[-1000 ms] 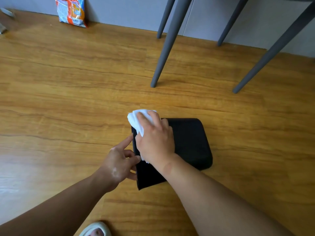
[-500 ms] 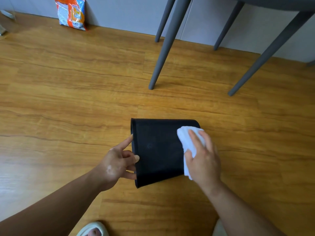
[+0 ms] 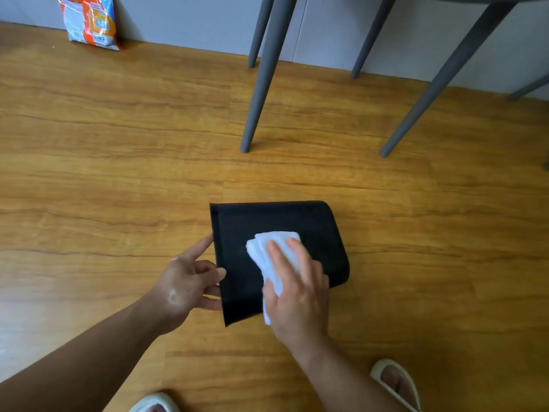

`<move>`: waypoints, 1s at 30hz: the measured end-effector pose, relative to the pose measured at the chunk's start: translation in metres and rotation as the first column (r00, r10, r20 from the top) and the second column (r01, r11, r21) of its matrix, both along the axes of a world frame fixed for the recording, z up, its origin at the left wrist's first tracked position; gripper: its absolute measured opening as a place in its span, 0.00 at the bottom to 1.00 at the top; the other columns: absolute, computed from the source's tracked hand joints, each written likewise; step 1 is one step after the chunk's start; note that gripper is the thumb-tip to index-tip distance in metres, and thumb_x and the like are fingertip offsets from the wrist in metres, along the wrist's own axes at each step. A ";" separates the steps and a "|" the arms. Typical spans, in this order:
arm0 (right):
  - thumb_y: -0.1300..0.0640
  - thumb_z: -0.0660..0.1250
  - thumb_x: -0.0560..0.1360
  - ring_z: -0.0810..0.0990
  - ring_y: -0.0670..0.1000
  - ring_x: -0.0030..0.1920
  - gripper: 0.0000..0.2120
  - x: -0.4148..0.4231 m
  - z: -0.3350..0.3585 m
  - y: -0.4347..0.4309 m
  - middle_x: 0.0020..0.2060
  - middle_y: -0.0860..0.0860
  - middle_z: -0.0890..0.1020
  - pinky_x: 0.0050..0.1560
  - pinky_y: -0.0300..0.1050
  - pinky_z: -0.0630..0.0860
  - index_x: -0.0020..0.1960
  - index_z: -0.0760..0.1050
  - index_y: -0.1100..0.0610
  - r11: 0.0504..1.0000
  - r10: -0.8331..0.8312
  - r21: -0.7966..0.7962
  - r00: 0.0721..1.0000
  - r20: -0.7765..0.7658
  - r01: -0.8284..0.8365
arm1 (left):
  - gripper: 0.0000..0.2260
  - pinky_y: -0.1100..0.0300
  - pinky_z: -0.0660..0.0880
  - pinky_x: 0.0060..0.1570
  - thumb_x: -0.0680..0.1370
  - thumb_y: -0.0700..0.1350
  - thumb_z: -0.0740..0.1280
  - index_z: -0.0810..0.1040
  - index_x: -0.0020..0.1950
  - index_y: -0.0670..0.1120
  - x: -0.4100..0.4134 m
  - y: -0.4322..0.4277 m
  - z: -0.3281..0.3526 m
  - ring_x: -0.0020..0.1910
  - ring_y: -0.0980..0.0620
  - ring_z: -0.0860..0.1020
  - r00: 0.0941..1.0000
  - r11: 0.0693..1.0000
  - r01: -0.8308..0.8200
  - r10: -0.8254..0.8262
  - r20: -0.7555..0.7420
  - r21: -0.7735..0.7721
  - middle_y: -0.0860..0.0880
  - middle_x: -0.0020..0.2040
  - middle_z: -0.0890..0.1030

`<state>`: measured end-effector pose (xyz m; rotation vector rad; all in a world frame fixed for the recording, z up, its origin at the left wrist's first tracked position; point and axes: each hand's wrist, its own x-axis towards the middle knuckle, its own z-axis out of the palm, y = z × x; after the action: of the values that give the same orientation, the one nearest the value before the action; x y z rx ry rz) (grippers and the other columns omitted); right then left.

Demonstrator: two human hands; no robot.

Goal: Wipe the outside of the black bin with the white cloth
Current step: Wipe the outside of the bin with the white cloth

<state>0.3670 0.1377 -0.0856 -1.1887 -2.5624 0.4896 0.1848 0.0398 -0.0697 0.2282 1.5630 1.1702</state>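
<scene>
The black bin [image 3: 315, 224] lies on its side on the wooden floor, its open rim to the left and its rounded base to the right. My left hand [image 3: 187, 281] grips the rim at the bin's left edge, fingers curled against it. A folded white cloth [image 3: 277, 248] is pressed flat on the middle of the bin's upper side under my right hand [image 3: 297, 286], whose fingers lie spread over it. The hand hides the cloth's near end.
Grey chair legs [image 3: 261, 84] stand just beyond the bin, with more to the right [image 3: 439, 81]. An orange and blue packet [image 3: 89, 20] leans on the grey wall at the far left. My feet in white slippers [image 3: 395, 382] are at the bottom edge.
My right hand slid the cloth from the rim end to the base end of the bin, then back to the middle. The left hand stayed on the rim.
</scene>
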 end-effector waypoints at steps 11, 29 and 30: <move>0.48 0.69 0.74 0.71 0.54 0.65 0.31 0.006 -0.009 0.013 0.74 0.50 0.67 0.52 0.44 0.76 0.76 0.70 0.47 0.958 -0.287 -0.024 0.956 -0.062 0.286 | 0.35 0.46 0.85 0.39 0.81 0.33 0.66 0.60 0.81 0.60 0.010 -0.001 0.004 0.42 0.41 0.87 0.997 0.999 -0.042 0.041 -0.065 -0.014 0.43 0.39 0.83; 0.51 0.69 0.73 0.72 0.58 0.67 0.31 0.022 -0.021 0.012 0.75 0.52 0.66 0.59 0.52 0.78 0.76 0.69 0.47 0.943 -0.333 -0.053 0.936 -0.116 0.329 | 0.34 0.49 0.84 0.38 0.83 0.36 0.66 0.59 0.81 0.63 0.010 -0.002 0.003 0.40 0.42 0.86 0.996 0.999 0.000 -0.003 -0.085 -0.034 0.46 0.37 0.83; 0.51 0.69 0.71 0.72 0.57 0.65 0.33 0.011 -0.020 -0.011 0.75 0.51 0.66 0.58 0.50 0.77 0.76 0.69 0.46 0.967 -0.254 -0.044 0.959 -0.124 0.250 | 0.34 0.49 0.84 0.38 0.83 0.36 0.66 0.59 0.81 0.63 0.010 -0.002 0.003 0.40 0.43 0.86 0.995 0.999 0.001 -0.005 -0.099 -0.041 0.45 0.37 0.83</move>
<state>0.3778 0.1262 -0.1054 -1.4202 -2.2617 0.5258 0.1949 0.0374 -0.0671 0.2644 1.6712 1.1379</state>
